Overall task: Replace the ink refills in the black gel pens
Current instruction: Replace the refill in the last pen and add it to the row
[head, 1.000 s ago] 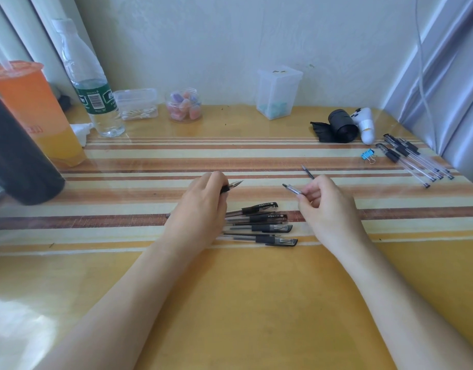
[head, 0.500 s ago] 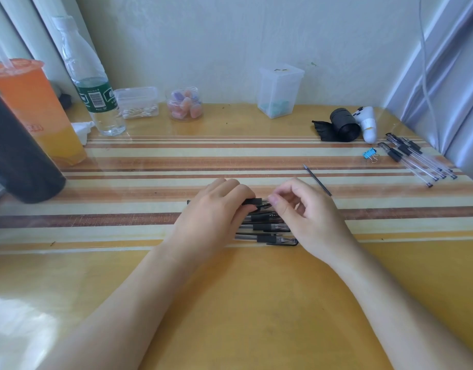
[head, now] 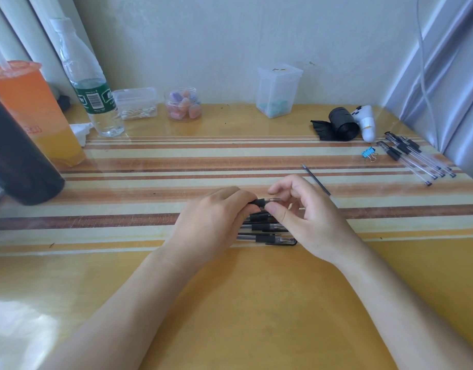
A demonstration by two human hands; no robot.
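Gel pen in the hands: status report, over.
Left hand grips gel pen barrel. Right hand pinches its tip end. Other pens piled underneath, loose refill beyond right hand, nothing blocking.

Bare left hand (head: 211, 222), right hand (head: 310, 222), bare forearms (head: 128, 297); nails (head: 276, 209) apparently short.

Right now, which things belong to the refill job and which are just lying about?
Job: pen held in left hand, pen pile, loose refill, pens at right.
Lying about: bottle, orange drink, candy jar, swab box, clear box, black roll, clip.
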